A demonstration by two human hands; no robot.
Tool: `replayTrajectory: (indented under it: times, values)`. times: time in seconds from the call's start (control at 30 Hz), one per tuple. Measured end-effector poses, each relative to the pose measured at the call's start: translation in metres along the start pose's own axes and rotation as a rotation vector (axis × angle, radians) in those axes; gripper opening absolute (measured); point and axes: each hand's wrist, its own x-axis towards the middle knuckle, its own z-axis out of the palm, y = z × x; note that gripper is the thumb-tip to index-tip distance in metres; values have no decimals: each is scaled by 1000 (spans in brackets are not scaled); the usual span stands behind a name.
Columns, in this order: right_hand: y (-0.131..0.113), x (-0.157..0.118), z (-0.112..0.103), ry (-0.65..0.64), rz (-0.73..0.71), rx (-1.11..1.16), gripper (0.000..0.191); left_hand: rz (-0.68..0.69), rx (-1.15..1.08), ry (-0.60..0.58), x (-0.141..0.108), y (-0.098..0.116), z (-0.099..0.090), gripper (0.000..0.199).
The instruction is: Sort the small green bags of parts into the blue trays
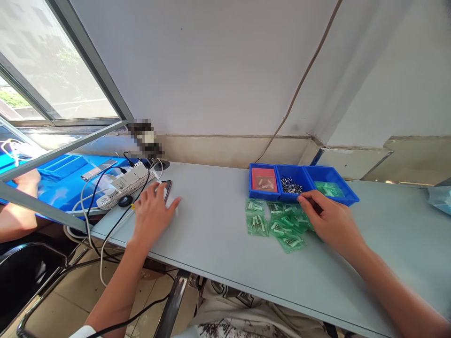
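My left hand (154,209) is spread over a dark phone (168,188) at the table's left side, fingers apart. At the front edge of the blue bins, my right hand (326,217) has thumb and forefinger pinched together; whatever may be between them is too small to make out. The left bin (251,182) contains a red card and a small clear bag, the middle one small metal pins (291,185), the right one a green packet (329,189). Several green bags of small metal parts (287,224) lie before the bins, partly beside my right hand.
A white power strip (132,180) with black and white cables lies at the table's left end, near a black round object (125,201). Beyond the metal frame, another person's arm (21,206) rests by a blue-covered table. A plastic bag (440,199) lies far right.
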Motion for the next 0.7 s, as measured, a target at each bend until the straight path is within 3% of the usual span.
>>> replayTrajectory:
  times: [0.07, 0.2, 0.47, 0.7]
  values:
    - [0, 0, 0, 2, -6, 2, 30, -98, 10, 42, -3, -17, -4, 73]
    - [-2, -1, 0, -7, -11, 15, 31, -149, 20, -35, -13, -33, -1, 75]
    - [-3, -1, -1, 7, 16, 14, 34, -147, -11, -25, -14, -33, 17, 58]
    - [-6, 0, -3, -12, 12, 19, 36, -167, -27, -17, -17, -31, 15, 55]
